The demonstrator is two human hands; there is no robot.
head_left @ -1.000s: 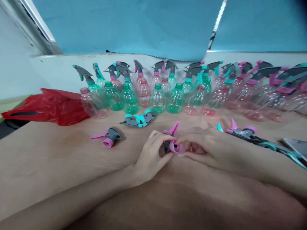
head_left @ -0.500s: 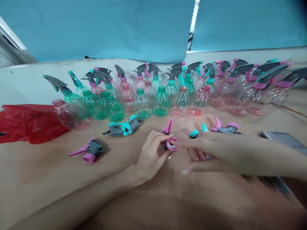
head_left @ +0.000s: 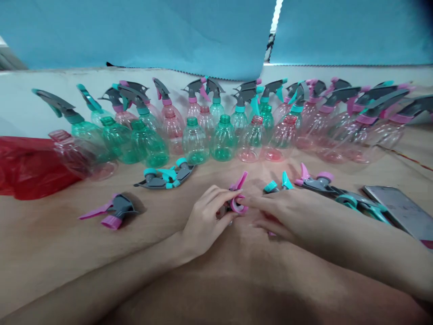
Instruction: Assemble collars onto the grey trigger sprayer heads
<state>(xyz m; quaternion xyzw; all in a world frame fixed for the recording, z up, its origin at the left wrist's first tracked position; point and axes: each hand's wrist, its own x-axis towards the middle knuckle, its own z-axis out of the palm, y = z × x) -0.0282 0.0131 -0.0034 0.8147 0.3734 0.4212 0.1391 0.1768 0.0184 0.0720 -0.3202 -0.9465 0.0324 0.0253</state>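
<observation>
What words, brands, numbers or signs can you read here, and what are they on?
No text can be read.
Phone: faint marks on its screen, too blurred to read.
Spray head in the left hand: no lettering I can make out.
Bottles and red bag: none I can make out either.

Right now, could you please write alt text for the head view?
The left hand holds a spray top; the right hand touches its pink collar. Behind them stand green bottles and pink bottles, some of them open.
</observation>
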